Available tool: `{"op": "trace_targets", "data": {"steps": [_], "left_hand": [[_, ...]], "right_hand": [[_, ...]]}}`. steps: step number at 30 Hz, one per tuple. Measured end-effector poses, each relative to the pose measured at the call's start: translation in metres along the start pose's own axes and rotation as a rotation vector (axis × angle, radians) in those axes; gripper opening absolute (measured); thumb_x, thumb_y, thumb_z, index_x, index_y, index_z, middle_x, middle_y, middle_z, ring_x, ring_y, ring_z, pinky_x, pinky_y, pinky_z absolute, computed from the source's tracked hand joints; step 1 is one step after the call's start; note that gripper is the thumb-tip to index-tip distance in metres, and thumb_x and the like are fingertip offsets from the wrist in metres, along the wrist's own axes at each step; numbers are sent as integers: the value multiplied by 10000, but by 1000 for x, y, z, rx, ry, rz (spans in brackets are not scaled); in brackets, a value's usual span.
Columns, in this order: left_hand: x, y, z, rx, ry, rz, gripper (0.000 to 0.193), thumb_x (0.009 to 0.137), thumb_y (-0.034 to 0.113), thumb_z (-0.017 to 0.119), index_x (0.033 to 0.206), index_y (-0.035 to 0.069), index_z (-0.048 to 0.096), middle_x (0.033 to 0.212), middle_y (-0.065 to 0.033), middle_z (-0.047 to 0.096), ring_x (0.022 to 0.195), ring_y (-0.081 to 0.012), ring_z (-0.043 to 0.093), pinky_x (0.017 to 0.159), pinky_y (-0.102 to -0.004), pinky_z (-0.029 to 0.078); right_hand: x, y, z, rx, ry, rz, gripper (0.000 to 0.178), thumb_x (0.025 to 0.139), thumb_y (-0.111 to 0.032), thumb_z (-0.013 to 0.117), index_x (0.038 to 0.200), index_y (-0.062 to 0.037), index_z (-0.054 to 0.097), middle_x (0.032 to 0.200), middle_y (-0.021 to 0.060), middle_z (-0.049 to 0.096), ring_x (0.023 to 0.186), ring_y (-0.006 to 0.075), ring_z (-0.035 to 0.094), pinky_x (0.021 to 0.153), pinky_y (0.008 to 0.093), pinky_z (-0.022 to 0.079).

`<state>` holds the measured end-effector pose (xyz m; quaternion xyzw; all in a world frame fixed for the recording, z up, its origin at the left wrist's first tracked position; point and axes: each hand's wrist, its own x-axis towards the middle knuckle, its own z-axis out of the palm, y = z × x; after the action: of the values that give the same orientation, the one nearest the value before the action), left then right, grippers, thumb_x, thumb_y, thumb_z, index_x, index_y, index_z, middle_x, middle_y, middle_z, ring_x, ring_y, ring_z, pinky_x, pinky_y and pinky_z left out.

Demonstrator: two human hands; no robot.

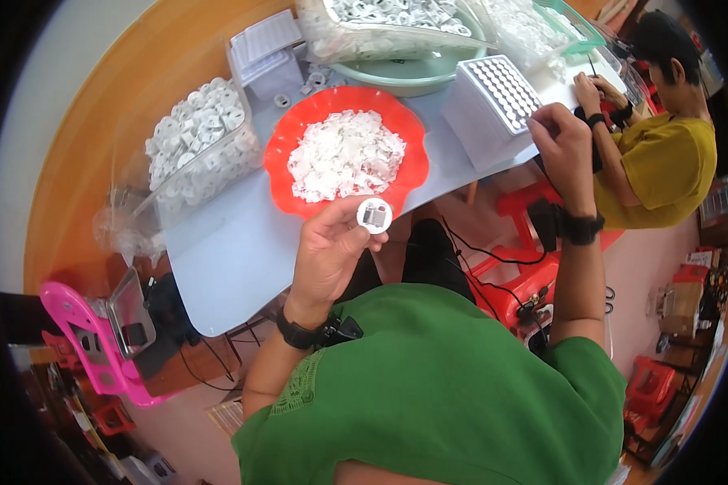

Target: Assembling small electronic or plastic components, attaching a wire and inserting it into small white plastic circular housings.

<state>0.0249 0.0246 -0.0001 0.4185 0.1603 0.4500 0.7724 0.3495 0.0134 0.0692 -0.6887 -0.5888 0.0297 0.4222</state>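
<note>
My left hand (328, 252) is closed on a small round white plastic part (374, 216) with a silvery, partly dark insert on its face. It holds the part up just off the near rim of a red scalloped bowl (278, 166), which is heaped with small white, translucent pieces (346, 155). My right hand (563, 145) is raised at the right corner of a tall stack of white trays (481, 121), fingers bent and pinched together. Whatever lies between those fingertips is too small to make out. Rows of round white pieces (503, 93) fill the top tray.
A clear bin (210, 166) of white round parts stands left on the pale blue table (228, 275). Behind the bowl are white boxes (268, 61) and a pale green basin (408, 77) under a bag of parts. A co-worker in yellow (663, 162) sits right, near a red stool (510, 279).
</note>
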Motion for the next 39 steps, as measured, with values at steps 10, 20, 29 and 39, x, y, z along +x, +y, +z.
{"op": "trace_targets", "data": {"steps": [10, 20, 29, 39], "left_hand": [[-10, 4, 17, 31, -20, 32, 352, 854, 31, 647, 1190, -28, 559, 1024, -89, 643, 893, -148, 618, 752, -261, 500], [-22, 6, 20, 121, 0, 65, 318, 849, -33, 620, 1165, -35, 580, 1021, -47, 603, 907, -117, 594, 775, -253, 501], [-27, 9, 26, 172, 10, 131, 312, 857, -36, 611, 1167, -33, 577, 1027, -47, 579, 925, -118, 586, 796, -246, 498], [-27, 7, 25, 251, 14, 117, 310, 846, -53, 619, 1153, -28, 588, 1041, -50, 575, 909, -114, 582, 770, -245, 499]], "right_hand": [[-75, -105, 61, 361, -157, -554, 168, 687, 32, 683, 816, -8, 584, 693, 99, 562, 582, 266, 579, 492, 343, 449], [-86, -110, 73, 387, -170, -620, 151, 665, 11, 672, 788, -24, 590, 666, 79, 531, 562, 250, 555, 465, 343, 428], [-89, -121, 71, 420, -203, -533, 119, 691, 25, 660, 762, -17, 574, 651, 86, 531, 565, 258, 554, 475, 345, 427], [-82, -116, 65, 291, -271, -615, 132, 681, -6, 658, 719, -27, 534, 659, 90, 551, 554, 270, 554, 474, 361, 429]]}}
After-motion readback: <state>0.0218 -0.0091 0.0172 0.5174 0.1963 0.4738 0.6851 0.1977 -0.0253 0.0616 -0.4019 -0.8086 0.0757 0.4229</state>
